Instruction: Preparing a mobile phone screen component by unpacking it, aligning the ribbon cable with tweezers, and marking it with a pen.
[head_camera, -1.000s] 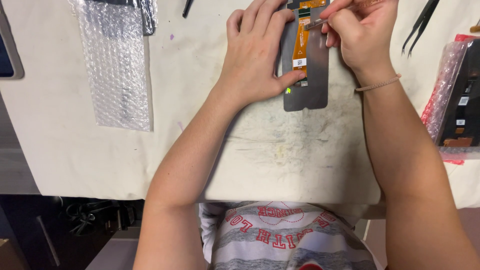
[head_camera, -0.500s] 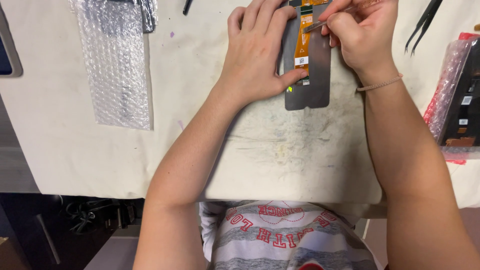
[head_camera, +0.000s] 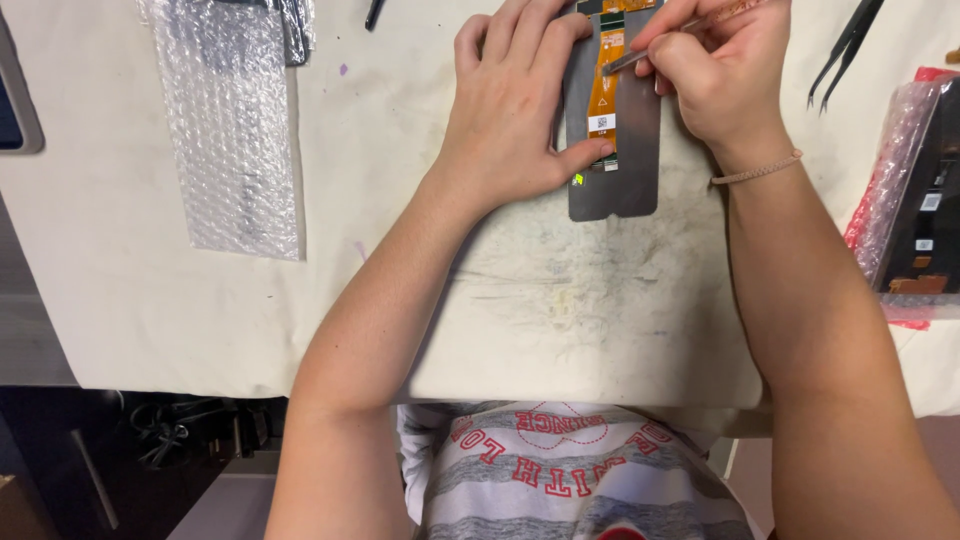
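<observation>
A grey phone screen panel (head_camera: 622, 180) lies face down on the stained white mat (head_camera: 560, 300), with an orange flex cable (head_camera: 604, 85) running along its back. My left hand (head_camera: 510, 105) lies flat on the panel's left edge, thumb pressed on its back. My right hand (head_camera: 725, 75) grips a thin metal tool (head_camera: 640, 55) whose tip touches the orange cable.
A bubble-wrap bag (head_camera: 232, 130) lies at the left. Black tweezers (head_camera: 845, 45) rest at the upper right. A dark part in a pink bag (head_camera: 915, 205) sits at the right edge. A dark tray corner (head_camera: 15, 110) shows far left.
The view has shifted slightly; both hands stay on the panel, and the tool tip has moved a little along the orange cable.
</observation>
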